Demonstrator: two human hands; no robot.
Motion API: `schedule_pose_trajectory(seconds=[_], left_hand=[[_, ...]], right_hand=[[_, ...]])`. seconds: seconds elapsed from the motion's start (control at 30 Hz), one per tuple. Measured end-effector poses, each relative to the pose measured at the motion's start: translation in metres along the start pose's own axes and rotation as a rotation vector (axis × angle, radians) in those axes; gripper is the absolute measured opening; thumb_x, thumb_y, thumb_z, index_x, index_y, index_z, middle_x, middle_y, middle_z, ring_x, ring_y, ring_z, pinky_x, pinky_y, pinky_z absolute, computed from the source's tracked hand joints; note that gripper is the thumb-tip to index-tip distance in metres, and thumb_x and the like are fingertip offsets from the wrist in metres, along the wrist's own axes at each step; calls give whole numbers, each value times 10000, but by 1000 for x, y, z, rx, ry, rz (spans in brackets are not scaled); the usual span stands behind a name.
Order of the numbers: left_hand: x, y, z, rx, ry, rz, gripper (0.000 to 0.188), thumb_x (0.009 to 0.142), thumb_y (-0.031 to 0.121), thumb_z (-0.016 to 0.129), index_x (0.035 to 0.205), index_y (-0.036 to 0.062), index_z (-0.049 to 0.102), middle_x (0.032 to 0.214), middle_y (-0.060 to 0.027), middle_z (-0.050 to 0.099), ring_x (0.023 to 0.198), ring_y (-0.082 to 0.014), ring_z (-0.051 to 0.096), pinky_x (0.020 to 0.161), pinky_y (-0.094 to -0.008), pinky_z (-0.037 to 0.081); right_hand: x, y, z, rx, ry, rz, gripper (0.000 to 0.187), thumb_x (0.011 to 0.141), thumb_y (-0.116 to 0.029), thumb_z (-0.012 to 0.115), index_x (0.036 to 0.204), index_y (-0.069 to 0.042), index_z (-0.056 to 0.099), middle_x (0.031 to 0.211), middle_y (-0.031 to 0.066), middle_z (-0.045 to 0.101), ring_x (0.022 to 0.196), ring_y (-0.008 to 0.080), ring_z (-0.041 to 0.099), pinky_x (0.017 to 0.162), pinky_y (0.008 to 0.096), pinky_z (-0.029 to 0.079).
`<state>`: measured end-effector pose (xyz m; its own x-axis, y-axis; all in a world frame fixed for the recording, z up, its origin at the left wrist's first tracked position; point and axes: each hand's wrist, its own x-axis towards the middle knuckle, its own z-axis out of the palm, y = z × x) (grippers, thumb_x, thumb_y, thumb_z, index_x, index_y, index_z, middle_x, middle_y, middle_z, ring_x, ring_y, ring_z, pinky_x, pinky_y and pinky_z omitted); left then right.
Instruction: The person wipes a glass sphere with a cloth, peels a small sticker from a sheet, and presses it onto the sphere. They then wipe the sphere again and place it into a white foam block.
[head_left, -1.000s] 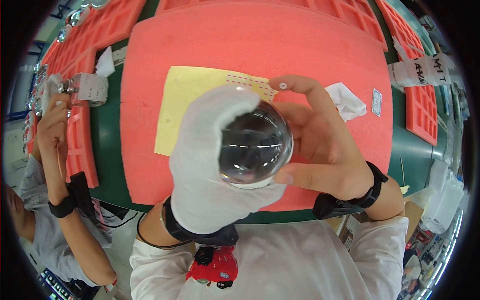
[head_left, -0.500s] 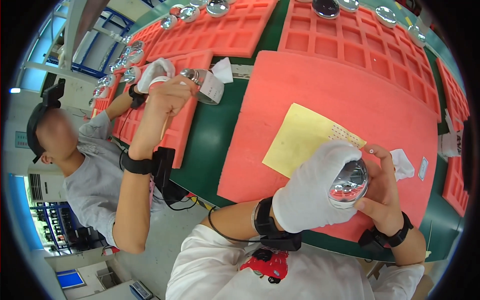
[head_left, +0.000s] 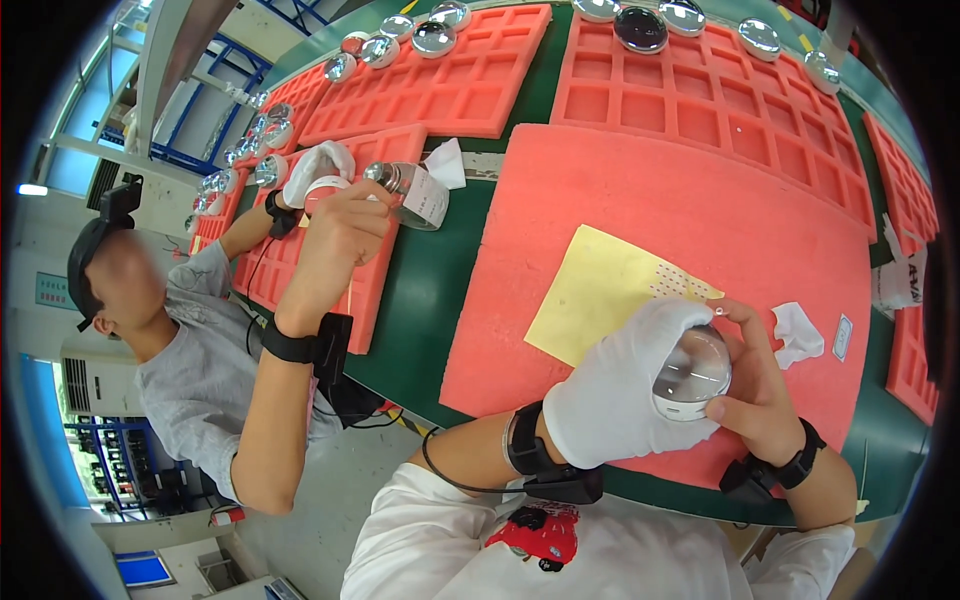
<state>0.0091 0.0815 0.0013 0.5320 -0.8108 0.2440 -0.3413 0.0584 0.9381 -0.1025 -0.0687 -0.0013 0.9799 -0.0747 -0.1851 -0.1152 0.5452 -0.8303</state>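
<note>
My left hand, in a white glove, cups a clear domed glass lens with a pale rim at its lower side. Bare, my right hand curves round the lens from the right, its thumb on the glass near the lower rim. A small white dot shows at the tip of its index finger, by the lens's upper edge. Beyond my gloved hand, a yellow sheet with rows of small marks or stickers lies on a flat red foam pad.
Red foam trays with square pockets line the table's far side, several lenses along them. A white cloth and small label lie right. At left, a co-worker's hand is near a glass jar.
My right index finger has moved left to the lens's upper edge. The lens has turned slightly, and its reddish reflection has given way to a clearer look. My gloved hand keeps its hold.
</note>
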Motion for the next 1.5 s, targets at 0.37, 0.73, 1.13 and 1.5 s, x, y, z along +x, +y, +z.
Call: schedule_pose_trajectory(seconds=[0.37,0.73,1.13,1.5], left_hand=[[-1,2,-5,61,-26,-24,750,649,241,853,1273,77,470,1166,-152,563,1016,-322,609,850,-386,507],[0,6,-10,119,-74,-17,761,655,260,847,1287,74,467,1161,-161,562,1002,-339,606,822,-394,514],[2,7,-13,128,-115,18,768,646,263,856,1272,50,464,1165,-164,544,965,-343,611,809,-386,517],[1,2,-12,137,-110,45,753,643,267,859,1257,60,473,1123,-152,555,954,-337,607,803,-389,512]], right_hand=[[1,0,1,-17,-7,-1,842,766,-17,724,1435,-96,220,1302,163,516,1230,243,499,1046,360,375],[1,-1,0,-43,4,6,857,741,-17,746,1419,-94,228,1301,174,514,1224,247,503,1033,366,398],[-1,-3,2,-36,24,15,827,722,-20,772,1370,-94,265,1279,162,523,1188,233,529,1023,350,404],[0,-2,2,-61,28,13,822,724,-22,769,1369,-95,266,1268,162,530,1176,230,532,1016,347,405]])
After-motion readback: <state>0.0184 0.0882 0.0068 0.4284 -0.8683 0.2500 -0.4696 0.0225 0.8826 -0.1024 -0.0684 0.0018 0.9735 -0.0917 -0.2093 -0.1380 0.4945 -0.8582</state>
